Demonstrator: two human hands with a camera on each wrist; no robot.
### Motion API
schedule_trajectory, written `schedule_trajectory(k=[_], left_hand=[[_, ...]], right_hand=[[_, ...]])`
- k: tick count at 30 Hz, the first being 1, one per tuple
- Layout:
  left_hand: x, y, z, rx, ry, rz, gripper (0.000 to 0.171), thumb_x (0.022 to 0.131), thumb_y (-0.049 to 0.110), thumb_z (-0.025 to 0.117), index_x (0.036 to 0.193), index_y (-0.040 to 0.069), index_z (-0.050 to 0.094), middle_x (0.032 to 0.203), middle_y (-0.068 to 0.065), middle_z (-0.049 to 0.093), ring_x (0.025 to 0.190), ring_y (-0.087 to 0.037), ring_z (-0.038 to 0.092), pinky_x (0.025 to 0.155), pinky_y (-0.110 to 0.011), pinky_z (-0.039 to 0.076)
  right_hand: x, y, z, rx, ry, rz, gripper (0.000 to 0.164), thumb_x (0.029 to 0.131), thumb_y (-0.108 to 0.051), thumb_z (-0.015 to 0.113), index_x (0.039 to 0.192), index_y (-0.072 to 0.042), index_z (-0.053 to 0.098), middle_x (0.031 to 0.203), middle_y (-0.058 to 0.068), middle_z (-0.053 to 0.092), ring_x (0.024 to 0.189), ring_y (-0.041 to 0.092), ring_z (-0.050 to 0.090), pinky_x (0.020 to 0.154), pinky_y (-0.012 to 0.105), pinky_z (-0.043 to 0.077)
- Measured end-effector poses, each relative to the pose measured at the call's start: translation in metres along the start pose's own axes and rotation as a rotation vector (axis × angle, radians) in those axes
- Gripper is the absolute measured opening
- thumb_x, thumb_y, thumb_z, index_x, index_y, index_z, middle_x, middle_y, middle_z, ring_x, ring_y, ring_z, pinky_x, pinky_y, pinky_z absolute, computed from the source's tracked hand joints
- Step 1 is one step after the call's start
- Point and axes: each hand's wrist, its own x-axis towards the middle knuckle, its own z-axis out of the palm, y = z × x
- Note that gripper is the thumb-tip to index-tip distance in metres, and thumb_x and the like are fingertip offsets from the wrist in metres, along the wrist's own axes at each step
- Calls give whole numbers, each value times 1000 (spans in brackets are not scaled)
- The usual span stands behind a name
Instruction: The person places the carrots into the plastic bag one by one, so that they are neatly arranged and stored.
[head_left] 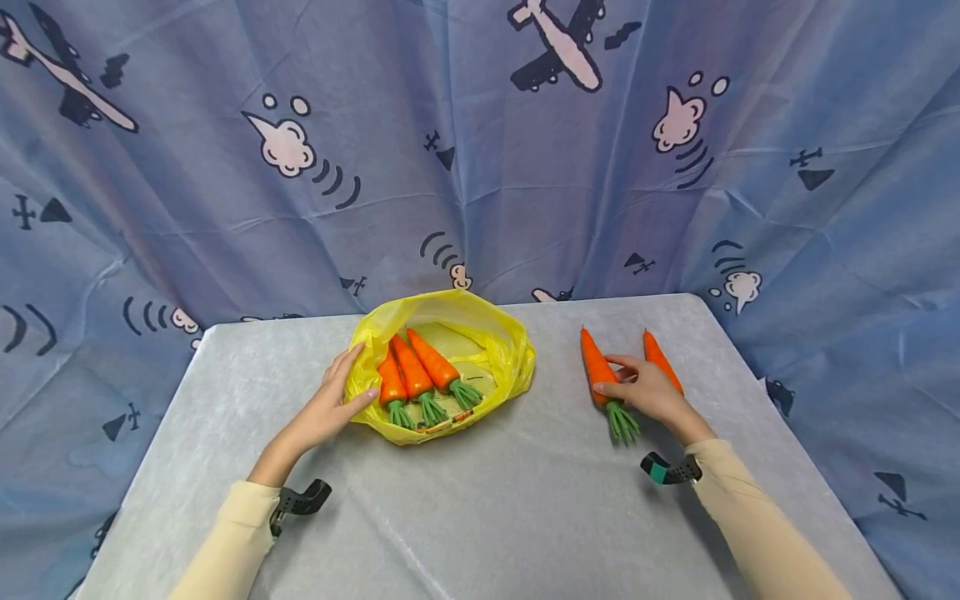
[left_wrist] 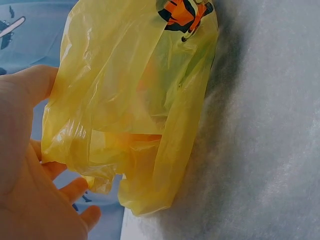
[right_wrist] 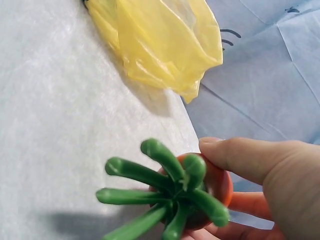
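Observation:
A yellow plastic bag (head_left: 517, 367) lies with its mouth wide and three orange toy carrots (head_left: 435, 360) with green tops inside. At its left rim is my left hand (head_left: 330, 400), thumb and fingers spread apart and touching the plastic. The left wrist view shows the bag's wall (left_wrist: 115, 90) hiding some fingertips. To the right of the bag, my right hand (head_left: 651, 390) grips a carrot (head_left: 595, 358) between thumb and fingers. In the right wrist view this carrot's green stalks (right_wrist: 175, 192) point at the camera. Another carrot (head_left: 660, 358) lies just behind that hand, partly hidden.
A pale grey cloth (head_left: 465, 517) covers the table. Behind the table's back edge hangs a blue curtain (head_left: 465, 167) printed with planes and clouds. Black straps (head_left: 302, 500) are on both wrists.

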Motion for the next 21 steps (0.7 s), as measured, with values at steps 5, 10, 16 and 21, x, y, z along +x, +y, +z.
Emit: schedule_trajectory(k=[5, 10, 16, 21], left_hand=[[0, 1, 0, 0, -2, -10, 83, 98, 37, 60, 161, 18, 8, 166, -17, 8, 152, -42, 8, 117, -70, 16], [1, 1, 0, 4, -3, -7, 84, 98, 37, 60, 161, 18, 8, 166, -17, 8, 153, -41, 8, 117, -70, 16], [0, 1, -1, -1, 6, -1, 84, 98, 37, 60, 161, 17, 9, 166, -17, 9, 153, -41, 9, 117, -69, 16], [0, 1, -1, -10, 13, 10, 83, 97, 36, 61, 160, 17, 10, 165, -16, 10, 152, -40, 10, 118, -68, 16]], right_hand=[[0, -6, -1, -4, 12, -42, 78, 87, -45, 73, 149, -7, 44, 123, 22, 60, 103, 29, 59, 71, 26, 55], [-3, -18, -2, -36, 24, -67, 77, 87, -46, 73, 148, -9, 45, 122, 20, 63, 101, 27, 60, 72, 26, 50], [-7, -38, -3, -32, 13, -110, 75, 86, -44, 74, 147, -10, 47, 122, 21, 64, 94, 24, 62, 70, 26, 51], [-9, -53, 0, -34, 5, -133, 73, 86, -43, 75, 146, -12, 49, 122, 19, 64, 96, 25, 61, 71, 25, 51]])
